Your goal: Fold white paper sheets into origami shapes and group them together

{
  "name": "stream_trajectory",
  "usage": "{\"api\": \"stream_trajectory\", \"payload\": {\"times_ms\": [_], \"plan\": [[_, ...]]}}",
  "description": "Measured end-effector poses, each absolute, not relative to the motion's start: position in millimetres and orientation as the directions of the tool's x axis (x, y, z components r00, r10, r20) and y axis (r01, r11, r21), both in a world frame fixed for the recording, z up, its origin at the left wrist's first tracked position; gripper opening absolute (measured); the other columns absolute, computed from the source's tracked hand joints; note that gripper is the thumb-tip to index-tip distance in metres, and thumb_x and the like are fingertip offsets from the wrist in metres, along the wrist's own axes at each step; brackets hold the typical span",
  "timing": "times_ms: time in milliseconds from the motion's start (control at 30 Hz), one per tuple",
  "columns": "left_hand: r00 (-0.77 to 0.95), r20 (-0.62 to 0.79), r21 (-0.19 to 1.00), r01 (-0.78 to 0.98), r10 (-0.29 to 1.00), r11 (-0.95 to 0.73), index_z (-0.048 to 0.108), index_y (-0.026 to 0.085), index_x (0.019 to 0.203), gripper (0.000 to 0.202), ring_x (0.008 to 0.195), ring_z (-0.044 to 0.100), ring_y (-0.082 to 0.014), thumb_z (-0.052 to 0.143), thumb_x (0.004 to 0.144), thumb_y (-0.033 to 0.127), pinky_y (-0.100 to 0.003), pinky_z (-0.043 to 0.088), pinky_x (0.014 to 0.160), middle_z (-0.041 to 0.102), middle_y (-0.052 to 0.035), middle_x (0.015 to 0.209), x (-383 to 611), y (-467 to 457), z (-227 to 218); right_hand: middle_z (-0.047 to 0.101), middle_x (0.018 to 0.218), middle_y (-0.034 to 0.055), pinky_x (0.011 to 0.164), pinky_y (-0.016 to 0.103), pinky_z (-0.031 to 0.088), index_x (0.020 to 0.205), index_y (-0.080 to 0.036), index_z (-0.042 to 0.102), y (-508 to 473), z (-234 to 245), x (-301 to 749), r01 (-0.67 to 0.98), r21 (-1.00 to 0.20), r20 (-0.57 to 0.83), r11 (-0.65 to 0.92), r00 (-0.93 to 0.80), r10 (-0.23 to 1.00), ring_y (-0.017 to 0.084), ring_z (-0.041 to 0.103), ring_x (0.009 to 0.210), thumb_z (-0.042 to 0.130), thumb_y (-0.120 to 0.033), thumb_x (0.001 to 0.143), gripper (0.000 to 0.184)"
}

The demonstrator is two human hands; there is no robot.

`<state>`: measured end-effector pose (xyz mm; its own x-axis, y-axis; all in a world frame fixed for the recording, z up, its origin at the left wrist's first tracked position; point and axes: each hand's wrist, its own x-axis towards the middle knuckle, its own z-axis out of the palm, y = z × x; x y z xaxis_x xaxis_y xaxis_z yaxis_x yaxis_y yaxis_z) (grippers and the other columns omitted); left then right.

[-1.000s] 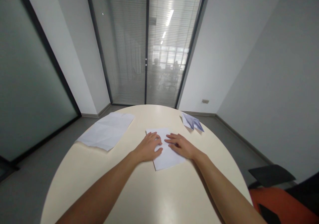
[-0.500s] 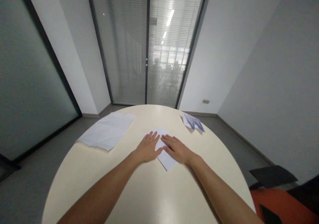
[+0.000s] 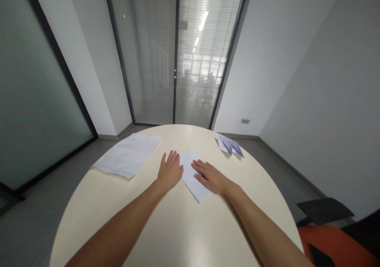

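A folded white sheet of paper (image 3: 191, 178) lies flat in the middle of the round table (image 3: 178, 227), one corner pointing toward me. My right hand (image 3: 211, 177) rests on its right part, palm down with fingers stretched out, hiding some of that side. Just left of the paper is my left hand (image 3: 170, 169), fingers spread and holding nothing. Its thumb is at the paper's left edge; whether it touches I cannot tell.
A larger creased white sheet (image 3: 129, 156) lies at the table's left edge. Toward the back right stands a folded paper piece (image 3: 230, 145), partly purplish. A chair with a red seat (image 3: 335, 243) and dark armrest is at lower right.
My left hand has moved left off the folded paper, uncovering its left part. The right hand and the other papers stay where they were.
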<state>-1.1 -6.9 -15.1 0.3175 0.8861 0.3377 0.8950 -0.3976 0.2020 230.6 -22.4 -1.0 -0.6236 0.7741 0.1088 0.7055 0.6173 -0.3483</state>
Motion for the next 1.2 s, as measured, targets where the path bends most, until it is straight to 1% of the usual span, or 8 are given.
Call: {"api": "stream_trajectory", "payload": {"times_ms": [100,200,400,600,733,867,967,1200], "plan": [[0.503,0.305,0.272,0.768,0.809,-0.58,0.044,0.016,0.146,0.053,0.148,0.027,-0.0243,0.044,0.093,0.024,-0.045,0.02,0.121,0.039,-0.0113,0.156,1,-8,-14,0.034,0.159,0.0087,0.118,0.058,0.023,0.153,-0.028,0.035,-21,0,230,0.696,-0.329,0.125,0.638,-0.638,0.76,0.03,0.029,0.147,0.035,-0.049,0.103,0.055],[0.593,0.22,0.345,0.696,0.775,-0.63,0.042,0.021,0.147,0.052,0.146,0.033,-0.0231,0.042,0.096,0.033,-0.045,0.025,0.119,0.041,-0.0087,0.155,3,-9,-16,0.036,0.158,0.0097,0.117,0.058,0.025,0.153,-0.028,0.036,-19,1,232,0.692,-0.307,0.138,0.653,-0.646,0.75,0.031,0.032,0.146,0.036,-0.049,0.102,0.055],[0.512,0.229,0.29,0.776,0.828,-0.561,0.049,0.017,0.142,0.051,0.144,0.036,-0.0279,0.044,0.097,0.038,-0.049,0.028,0.117,0.042,-0.013,0.154,4,-9,-19,0.042,0.154,0.0112,0.115,0.06,0.028,0.148,-0.024,0.046,-12,1,248,0.749,-0.264,0.156,0.607,-0.588,0.794,0.033,0.035,0.144,0.036,-0.043,0.103,0.049],[0.439,0.326,0.246,0.816,0.837,-0.524,0.059,0.017,0.132,0.047,0.135,0.048,-0.0269,0.053,0.092,0.041,-0.043,0.035,0.114,0.055,-0.0128,0.144,3,-9,-15,0.051,0.147,0.013,0.113,0.058,0.034,0.139,-0.019,0.055,-13,6,248,0.811,-0.172,0.25,0.559,-0.513,0.821,0.033,0.04,0.141,0.04,-0.035,0.101,0.044],[0.418,0.308,0.263,0.826,0.855,-0.499,0.056,0.015,0.135,0.05,0.138,0.044,-0.0284,0.051,0.093,0.043,-0.045,0.03,0.117,0.051,-0.0142,0.147,2,-7,-19,0.048,0.15,0.0133,0.117,0.046,0.034,0.146,-0.016,0.048,-22,7,231,0.68,-0.271,0.275,0.682,-0.624,0.732,0.027,0.042,0.14,0.036,-0.042,0.103,0.051],[0.398,0.242,0.266,0.85,0.885,-0.455,0.048,0.014,0.144,0.057,0.145,0.034,-0.0317,0.044,0.097,0.045,-0.05,0.026,0.119,0.041,-0.0152,0.155,3,-6,-22,0.034,0.158,0.0127,0.12,0.054,0.025,0.154,-0.018,0.035,-24,-2,228,0.694,-0.327,0.146,0.641,-0.633,0.76,0.031,0.029,0.147,0.035,-0.054,0.102,0.063],[0.39,0.23,0.248,0.862,0.892,-0.441,0.046,0.012,0.145,0.055,0.145,0.034,-0.0319,0.04,0.099,0.04,-0.05,0.026,0.119,0.039,-0.0157,0.155,4,-7,-21,0.027,0.16,0.0128,0.121,0.056,0.02,0.155,-0.018,0.031,-20,-9,235,0.746,-0.345,0.09,0.569,-0.577,0.812,0.033,0.022,0.149,0.038,-0.061,0.098,0.072],[0.345,0.243,0.235,0.886,0.907,-0.4,0.05,0.012,0.142,0.049,0.143,0.037,-0.0313,0.041,0.098,0.032,-0.048,0.028,0.118,0.043,-0.0158,0.153,4,-7,-18,0.029,0.16,0.0151,0.121,0.053,0.021,0.155,-0.015,0.033,-15,-8,244,0.771,-0.335,0.077,0.541,-0.55,0.832,0.033,0.023,0.149,0.04,-0.062,0.097,0.075]]}}
